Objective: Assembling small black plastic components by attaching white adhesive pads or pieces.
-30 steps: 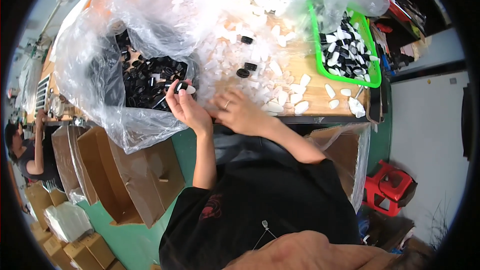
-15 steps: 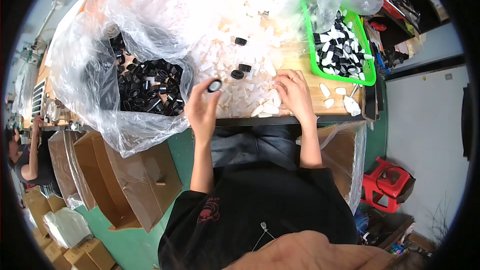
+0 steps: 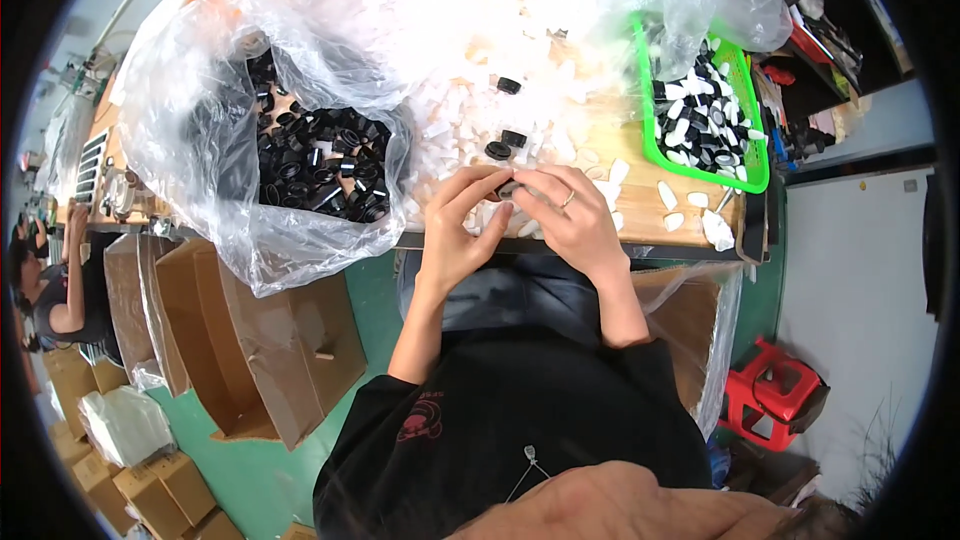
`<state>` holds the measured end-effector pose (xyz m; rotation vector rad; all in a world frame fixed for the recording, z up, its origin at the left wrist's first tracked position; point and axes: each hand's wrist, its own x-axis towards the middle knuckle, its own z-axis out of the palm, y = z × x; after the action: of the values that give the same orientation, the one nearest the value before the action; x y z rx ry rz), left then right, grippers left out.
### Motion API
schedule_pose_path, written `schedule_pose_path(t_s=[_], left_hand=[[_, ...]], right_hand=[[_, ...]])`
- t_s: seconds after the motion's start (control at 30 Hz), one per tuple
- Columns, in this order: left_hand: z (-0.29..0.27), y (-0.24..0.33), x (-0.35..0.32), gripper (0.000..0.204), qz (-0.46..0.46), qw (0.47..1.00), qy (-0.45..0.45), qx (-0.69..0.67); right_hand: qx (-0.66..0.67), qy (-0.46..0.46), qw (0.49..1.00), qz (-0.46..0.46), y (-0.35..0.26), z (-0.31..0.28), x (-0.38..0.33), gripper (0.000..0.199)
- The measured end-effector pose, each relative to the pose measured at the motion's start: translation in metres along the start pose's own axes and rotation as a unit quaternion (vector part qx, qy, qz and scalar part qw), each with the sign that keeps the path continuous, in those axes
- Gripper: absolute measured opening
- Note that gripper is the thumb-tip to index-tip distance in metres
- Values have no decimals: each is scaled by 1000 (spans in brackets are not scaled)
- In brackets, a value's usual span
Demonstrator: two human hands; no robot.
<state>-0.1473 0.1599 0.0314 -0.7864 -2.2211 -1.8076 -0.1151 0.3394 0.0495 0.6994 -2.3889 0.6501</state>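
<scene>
My left hand (image 3: pixel 462 228) pinches a round black cap (image 3: pixel 507 191) between thumb and fingers, just above the table's front edge. My right hand (image 3: pixel 580 225), with a ring on one finger, meets it there, fingertips closed against the cap. Whatever small piece those right fingertips hold is hidden. Beyond the hands, several loose black caps (image 3: pixel 513 138) lie on a spread of small whitish translucent pieces (image 3: pixel 450 145). White oval pieces (image 3: pixel 668 196) rest on the wood to the right of my right hand.
At left, a clear plastic bag (image 3: pixel 300 258) holds many black caps. A green basket (image 3: pixel 757 145) of black-and-white pieces stands at right. Cardboard boxes (image 3: pixel 290 360) sit below the table, and a red stool (image 3: pixel 765 395) at lower right. Another person (image 3: pixel 65 290) works at far left.
My left hand has brought the black cap rightward to the middle. My right hand has left the white pieces and come to the cap. The view has shifted slightly.
</scene>
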Motion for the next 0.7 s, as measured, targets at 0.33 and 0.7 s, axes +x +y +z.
schedule_pose_path(t_s=[0.33, 0.7], left_hand=[[10, 4, -5, 25, 36, 997, 58, 20], [14, 8, -12, 21, 44, 992, 111, 38]], right_hand=[[214, 56, 943, 250, -20, 9, 1, 15], [271, 77, 924, 257, -30, 18, -5, 17]])
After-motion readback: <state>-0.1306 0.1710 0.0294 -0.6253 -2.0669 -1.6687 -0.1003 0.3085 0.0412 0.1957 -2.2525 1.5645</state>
